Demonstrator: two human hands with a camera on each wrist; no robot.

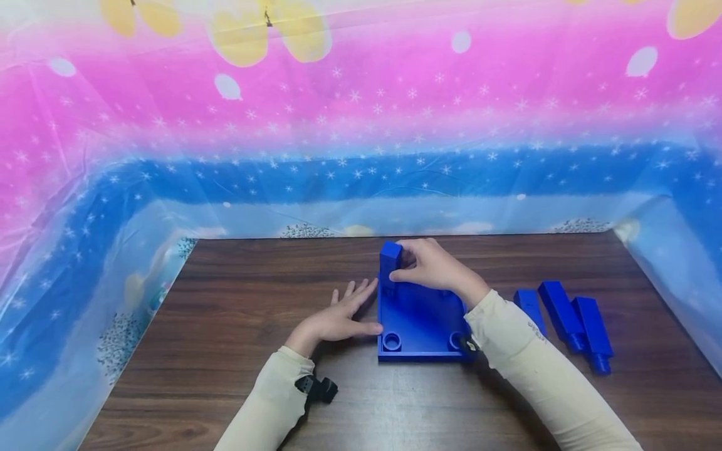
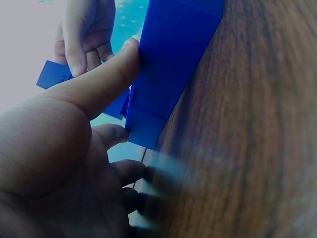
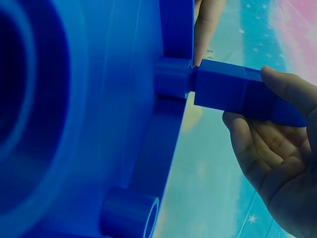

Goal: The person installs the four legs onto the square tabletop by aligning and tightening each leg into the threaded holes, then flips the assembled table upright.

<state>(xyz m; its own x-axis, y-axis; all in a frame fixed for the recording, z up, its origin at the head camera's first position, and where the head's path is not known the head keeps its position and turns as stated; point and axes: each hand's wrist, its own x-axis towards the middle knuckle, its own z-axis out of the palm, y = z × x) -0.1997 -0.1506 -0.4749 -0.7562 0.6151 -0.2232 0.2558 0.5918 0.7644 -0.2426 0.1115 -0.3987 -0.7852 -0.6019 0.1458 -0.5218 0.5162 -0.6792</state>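
Blue square leg (image 1: 388,263), probably light, rigid, smooth plastic; stands at the far-left socket (image 3: 171,78) of a blue panel (image 1: 423,322). Right hand (image 1: 437,264) pinches its upper flat faces, seemingly the best hold; left hand (image 1: 341,316), fingers extended, touches the panel's left edge.

A printed snowflake cloth (image 1: 361,119) hangs behind and along both sides of the brown wood-grain table (image 1: 242,288), pale blue nearest its far edge, then deeper blue, then pink higher up. The table's near part gleams softly.
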